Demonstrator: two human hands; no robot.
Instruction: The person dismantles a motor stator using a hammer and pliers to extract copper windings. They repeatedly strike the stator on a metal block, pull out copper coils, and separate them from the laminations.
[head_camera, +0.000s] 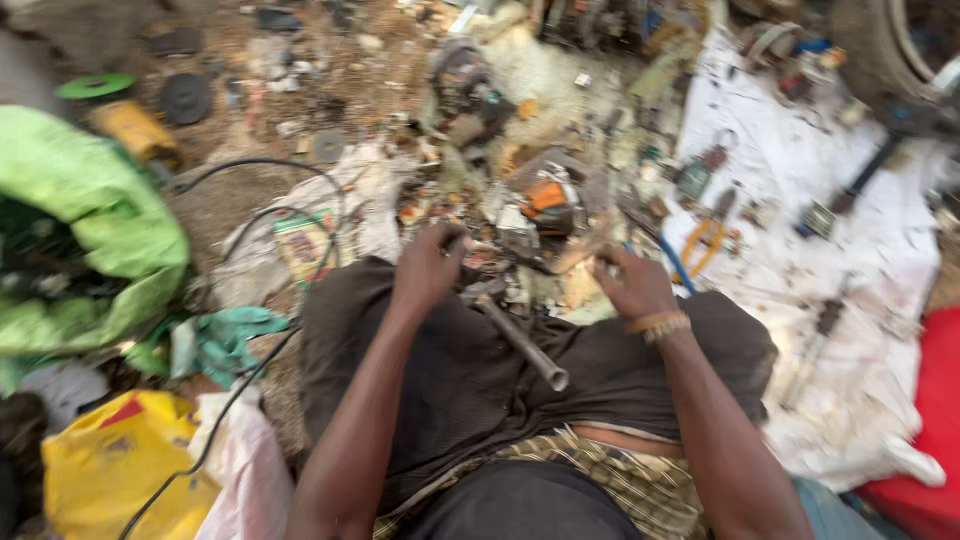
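As we lean in, our left hand (428, 268) and right hand (630, 283) curl over blurred scrap parts (520, 240); grip unclear, metal pipe (525, 345) lying across our lap.

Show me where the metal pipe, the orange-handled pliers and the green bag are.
metal pipe (525, 347), head view, middle of the tube lying across the lap.
orange-handled pliers (707, 238), head view, on the handles.
green bag (100, 215), head view, upper fabric.

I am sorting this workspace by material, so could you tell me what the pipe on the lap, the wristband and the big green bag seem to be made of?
The pipe looks like bare metal: dull grey, with a hollow, thin-walled open end. The wristband on the right hand seems beaded or woven, tan and gold; blur leaves it open. The green bag appears to be thin woven plastic or fabric, creased and slightly shiny.
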